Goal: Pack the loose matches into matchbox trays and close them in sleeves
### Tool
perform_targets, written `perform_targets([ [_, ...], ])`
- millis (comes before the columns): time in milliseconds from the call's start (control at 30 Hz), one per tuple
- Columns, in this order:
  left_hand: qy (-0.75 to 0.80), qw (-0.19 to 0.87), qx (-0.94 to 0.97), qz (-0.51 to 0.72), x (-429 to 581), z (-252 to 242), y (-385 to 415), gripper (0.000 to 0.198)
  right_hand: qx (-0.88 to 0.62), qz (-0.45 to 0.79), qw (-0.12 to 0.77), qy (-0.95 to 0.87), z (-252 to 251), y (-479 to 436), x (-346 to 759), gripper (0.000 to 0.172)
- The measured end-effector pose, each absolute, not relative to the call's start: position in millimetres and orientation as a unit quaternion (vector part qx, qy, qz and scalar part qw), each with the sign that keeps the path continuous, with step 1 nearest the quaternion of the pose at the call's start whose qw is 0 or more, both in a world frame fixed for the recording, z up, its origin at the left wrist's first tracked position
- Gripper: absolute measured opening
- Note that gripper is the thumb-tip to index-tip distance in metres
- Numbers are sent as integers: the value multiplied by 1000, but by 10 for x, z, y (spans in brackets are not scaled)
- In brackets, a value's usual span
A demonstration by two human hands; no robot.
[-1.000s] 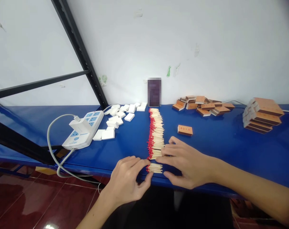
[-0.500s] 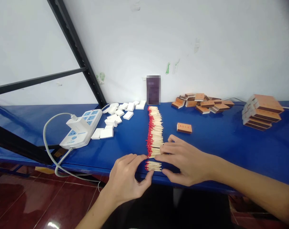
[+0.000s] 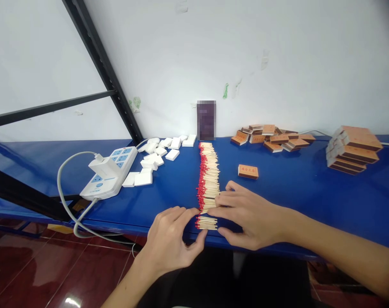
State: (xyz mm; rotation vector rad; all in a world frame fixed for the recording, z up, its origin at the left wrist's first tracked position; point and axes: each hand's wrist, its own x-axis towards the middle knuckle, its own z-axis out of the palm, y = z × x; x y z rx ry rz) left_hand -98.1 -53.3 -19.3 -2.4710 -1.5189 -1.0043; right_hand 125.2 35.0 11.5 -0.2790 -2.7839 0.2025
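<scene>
A long row of red-headed matches [image 3: 209, 177] runs away from me down the blue table [image 3: 310, 192]. At its near end a small bundle of matches [image 3: 207, 223] lies split off from the row. My left hand [image 3: 168, 244] curls round the bundle's red-headed end, forefinger above and thumb below. My right hand [image 3: 248, 218] brackets the plain wooden end the same way, its other fingers resting across the row's near end. Both hands are closed on the bundle at the table's front edge.
One orange matchbox [image 3: 248, 171] lies right of the row. A loose pile of matchboxes [image 3: 271, 137] and a neat stack [image 3: 353, 149] sit at the back right. White inner trays [image 3: 149, 164] and a power strip [image 3: 109, 173] with its cable are on the left, beside a black frame [image 3: 101, 64].
Both hands stay around the small bundle with hardly any motion. The view has shifted slightly.
</scene>
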Motion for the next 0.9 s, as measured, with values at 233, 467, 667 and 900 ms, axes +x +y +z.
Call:
perform_targets([
  [233,-487,32,-811,-324,-991,-194,-547,26,-105,77,173,-976,116,346,1257,29],
  [467,-481,34,-811,-330,-1004,-214,-552,26,-102,66,173,-977,94,360,1247,27],
  [667,-474,39,-812,-338,-1007,-216,-557,25,-93,64,176,-978,102,362,1248,28],
  [900,-473,43,-813,-337,-1005,-226,-557,24,-84,61,161,-981,120,356,1253,25],
])
